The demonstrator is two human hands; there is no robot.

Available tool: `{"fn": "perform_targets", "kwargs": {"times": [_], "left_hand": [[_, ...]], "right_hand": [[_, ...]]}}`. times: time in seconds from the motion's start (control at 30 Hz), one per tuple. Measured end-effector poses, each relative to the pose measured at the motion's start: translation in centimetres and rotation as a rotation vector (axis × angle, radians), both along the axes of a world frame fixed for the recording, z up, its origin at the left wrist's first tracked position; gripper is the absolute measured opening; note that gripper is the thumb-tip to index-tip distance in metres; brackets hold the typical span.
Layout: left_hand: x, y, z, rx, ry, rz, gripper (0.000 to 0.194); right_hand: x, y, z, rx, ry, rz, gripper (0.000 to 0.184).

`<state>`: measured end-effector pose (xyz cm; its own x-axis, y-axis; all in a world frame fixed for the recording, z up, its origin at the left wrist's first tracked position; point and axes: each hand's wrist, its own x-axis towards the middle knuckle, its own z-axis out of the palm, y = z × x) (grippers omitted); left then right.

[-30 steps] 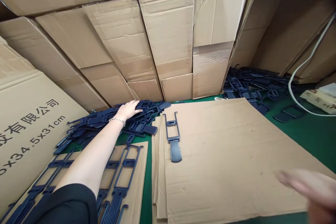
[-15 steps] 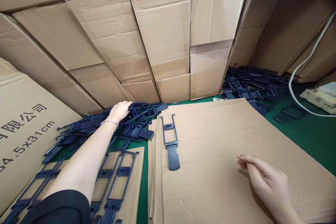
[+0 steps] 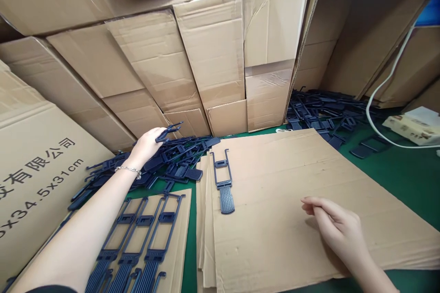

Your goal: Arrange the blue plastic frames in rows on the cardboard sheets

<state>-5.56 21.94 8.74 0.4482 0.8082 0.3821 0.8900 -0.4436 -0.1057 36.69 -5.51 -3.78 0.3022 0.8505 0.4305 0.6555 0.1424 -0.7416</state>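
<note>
My left hand, with a chain bracelet on its wrist, grips a dark blue plastic frame piece just above a heap of similar pieces. Most of the held piece is hidden behind the fingers. My right hand rests over the cardboard sheet, its fingers curled together; whether anything is in them cannot be seen. One frame piece with a ribbed paddle end lies alone on the sheet's left side. Several more pieces lie side by side on a lower cardboard at the left.
Stacked cardboard boxes form a wall at the back. A printed box stands at the left. Another heap of dark pieces lies at the right on the green surface, near a white cable and a small packet.
My left hand has risen slightly out of the heap and moved left, now with a frame piece in it. My right hand stays nearly in place. The view has shifted a little.
</note>
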Motion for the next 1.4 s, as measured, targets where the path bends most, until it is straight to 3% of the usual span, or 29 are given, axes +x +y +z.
{"fn": "perform_targets", "kwargs": {"times": [0.1, 0.17, 0.23, 0.3, 0.4, 0.47, 0.53, 0.63, 0.7, 0.83, 1.03, 1.1, 1.2, 1.3, 1.4], "left_hand": [[3.0, -2.8, 1.7, 0.126, -0.294, -0.111, 0.036], [6.0, -4.7, 2.8, 0.191, -0.602, -0.043, 0.037], [9.3, -6.5, 3.9, 0.144, -0.983, 0.005, 0.04], [12.4, -8.3, 4.8, 0.01, -1.434, -0.009, 0.039], [15.9, -11.2, 5.4, -0.327, -1.811, -0.119, 0.037], [17.2, -12.7, 5.4, -0.491, -1.931, -0.197, 0.035], [17.7, -13.7, 5.0, -0.605, -1.977, -0.237, 0.037], [17.8, -14.1, 4.4, -0.731, -1.954, -0.229, 0.043], [17.6, -14.0, 4.0, -0.798, -1.895, -0.239, 0.047], [16.9, -13.6, 3.4, -0.855, -1.778, -0.252, 0.051], [14.9, -13.3, 3.5, -0.846, -1.797, -0.212, 0.041], [14.5, -13.6, 4.0, -0.747, -1.884, -0.2, 0.036], [14.3, -14.2, 4.9, -0.555, -2.042, -0.201, 0.026], [14.1, -14.6, 5.5, -0.262, -2.17, -0.28, 0.02], [13.3, -14.4, 5.4, 0.058, -2.223, -0.443, 0.017]], "right_hand": [[-0.5, 1.9, 2.3, -0.108, 0.14, 0.067, 0.028], [-1.3, 4.2, 4.5, -0.132, 0.221, 0.139, 0.029], [-2.6, 6.7, 6.5, -0.121, 0.349, 0.202, 0.033], [-4.2, 8.8, 7.9, -0.082, 0.472, 0.242, 0.038], [-6.1, 10.2, 8.3, 0.001, 0.565, 0.21, 0.047], [-6.8, 10.0, 8.0, 0.051, 0.64, 0.255, 0.053], [-6.9, 9.4, 7.6, 0.027, 0.748, 0.393, 0.057], [-6.7, 8.6, 7.1, -0.145, 0.913, 0.564, 0.055], [-6.6, 8.3, 7.1, -0.26, 0.94, 0.569, 0.053], [-6.9, 8.0, 7.3, -0.355, 0.851, 0.537, 0.051], [-6.5, 7.7, 7.4, -0.184, 0.71, 0.333, 0.054], [-5.8, 7.8, 7.1, -0.173, 0.56, 0.202, 0.055], [-5.1, 8.0, 6.4, -0.249, 0.074, -0.014, 0.049], [-5.9, 7.8, 5.8, -0.505, -0.421, -0.145, 0.053], [-7.5, 7.2, 5.4, -0.798, -0.672, -0.102, 0.06]]}}
